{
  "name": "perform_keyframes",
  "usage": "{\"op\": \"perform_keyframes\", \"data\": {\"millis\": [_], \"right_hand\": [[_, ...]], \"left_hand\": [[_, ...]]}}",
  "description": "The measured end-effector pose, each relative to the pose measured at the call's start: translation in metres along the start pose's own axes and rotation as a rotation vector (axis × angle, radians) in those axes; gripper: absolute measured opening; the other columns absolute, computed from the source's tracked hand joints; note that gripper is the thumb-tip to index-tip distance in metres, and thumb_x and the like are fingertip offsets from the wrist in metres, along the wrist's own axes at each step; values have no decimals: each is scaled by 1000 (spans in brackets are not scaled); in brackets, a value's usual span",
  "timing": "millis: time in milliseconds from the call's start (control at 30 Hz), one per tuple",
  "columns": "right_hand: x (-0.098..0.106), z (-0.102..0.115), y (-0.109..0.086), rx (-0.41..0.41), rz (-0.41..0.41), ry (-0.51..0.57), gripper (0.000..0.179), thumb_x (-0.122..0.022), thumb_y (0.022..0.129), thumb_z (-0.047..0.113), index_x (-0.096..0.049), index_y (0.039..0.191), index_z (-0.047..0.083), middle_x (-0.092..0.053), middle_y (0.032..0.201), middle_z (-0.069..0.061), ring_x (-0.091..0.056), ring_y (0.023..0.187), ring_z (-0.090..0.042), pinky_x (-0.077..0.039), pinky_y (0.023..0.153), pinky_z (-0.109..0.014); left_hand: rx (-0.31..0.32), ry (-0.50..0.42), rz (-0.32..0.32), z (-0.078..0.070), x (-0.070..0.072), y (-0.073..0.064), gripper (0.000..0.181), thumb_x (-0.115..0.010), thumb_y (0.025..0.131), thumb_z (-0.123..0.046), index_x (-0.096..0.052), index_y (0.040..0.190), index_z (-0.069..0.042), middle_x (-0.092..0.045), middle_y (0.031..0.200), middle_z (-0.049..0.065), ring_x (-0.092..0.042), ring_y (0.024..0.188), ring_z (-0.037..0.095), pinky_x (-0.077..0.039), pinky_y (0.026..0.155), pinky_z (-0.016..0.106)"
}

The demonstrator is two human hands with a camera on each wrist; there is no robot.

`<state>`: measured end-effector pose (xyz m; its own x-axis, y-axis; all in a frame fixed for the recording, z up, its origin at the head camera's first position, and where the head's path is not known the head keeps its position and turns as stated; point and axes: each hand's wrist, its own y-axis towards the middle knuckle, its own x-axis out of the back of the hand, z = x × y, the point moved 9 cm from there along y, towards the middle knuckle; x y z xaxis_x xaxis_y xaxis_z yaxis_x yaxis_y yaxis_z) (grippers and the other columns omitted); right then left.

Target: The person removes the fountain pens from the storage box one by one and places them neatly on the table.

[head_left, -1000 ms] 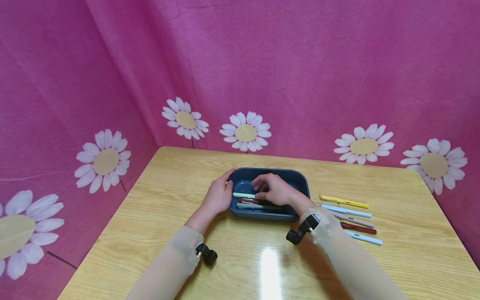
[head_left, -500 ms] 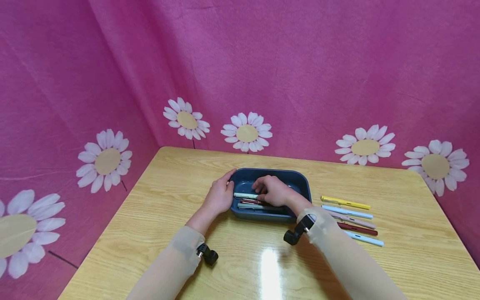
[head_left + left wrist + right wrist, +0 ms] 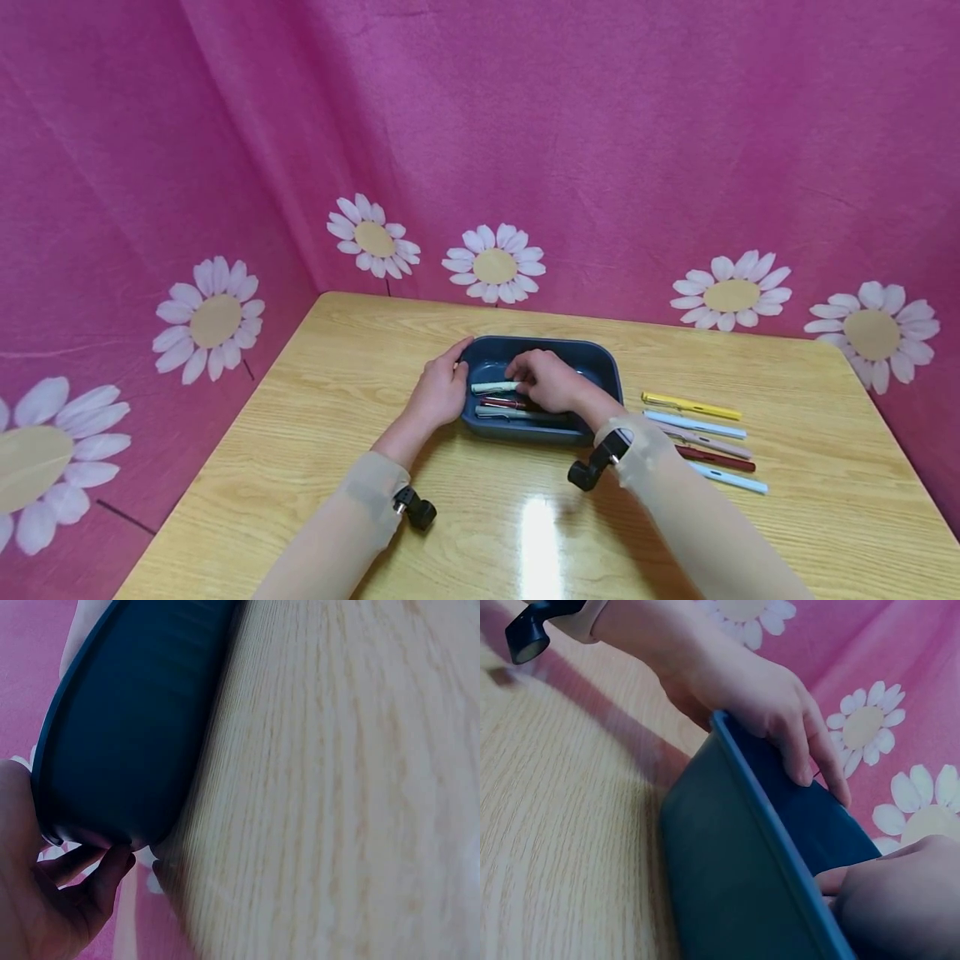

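A dark blue tray [image 3: 604, 360] sits mid-table with a few pens inside: a pale mint pen [image 3: 491, 387], a dark red pen [image 3: 501, 403] and a grey pen [image 3: 498, 412]. My left hand [image 3: 437, 390] grips the tray's left end, its fingers over the rim [image 3: 795, 754] in the right wrist view. My right hand [image 3: 546, 379] reaches into the tray and pinches the right end of the mint pen, which is tilted. The left wrist view shows the tray's outer wall [image 3: 127, 727] and my left fingers [image 3: 86, 877] beside it.
Several pens lie in a row on the wooden table [image 3: 337, 358] right of the tray: yellow [image 3: 690, 406], light blue [image 3: 693, 423], pinkish [image 3: 708, 440], dark red [image 3: 716, 458] and another light blue [image 3: 731, 479]. Pink daisy cloth walls the back and left.
My right hand has shifted slightly within the tray, and the mint pen's right end has lifted so it lies tilted. The left hand stays on the tray.
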<state>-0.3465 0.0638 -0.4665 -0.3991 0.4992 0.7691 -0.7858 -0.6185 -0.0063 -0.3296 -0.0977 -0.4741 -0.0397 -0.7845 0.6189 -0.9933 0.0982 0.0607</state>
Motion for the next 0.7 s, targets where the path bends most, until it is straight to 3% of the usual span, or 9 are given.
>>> {"op": "perform_keyframes", "data": {"millis": [200, 367, 700], "right_hand": [[3, 1, -5, -24, -11, 11, 24, -68, 99, -4, -73, 122, -2, -71, 109, -10, -66, 102, -23, -56, 97, -45], [11, 7, -10, -30, -15, 37, 23, -70, 100, -1, -75, 123, 1, -73, 109, -7, -66, 99, -21, -57, 96, -44], [31, 22, -30, 48, -23, 47, 21, -67, 102, 1, -75, 121, 5, -73, 108, -2, -63, 95, -17, -55, 88, -38]], "left_hand": [[34, -11, 16, 4, -2, -3, 49, -44, 114, -17, -43, 163, -15, -48, 161, 13, -47, 146, 31, -38, 118, 51], [18, -6, 2, 2, 0, -2, 49, -44, 114, -16, -45, 162, -14, -51, 158, 15, -49, 144, 31, -37, 119, 51], [-6, 2, -7, -1, 2, 0, 48, -43, 114, -15, -46, 162, -12, -53, 155, 18, -51, 142, 32, -38, 119, 51]]}}
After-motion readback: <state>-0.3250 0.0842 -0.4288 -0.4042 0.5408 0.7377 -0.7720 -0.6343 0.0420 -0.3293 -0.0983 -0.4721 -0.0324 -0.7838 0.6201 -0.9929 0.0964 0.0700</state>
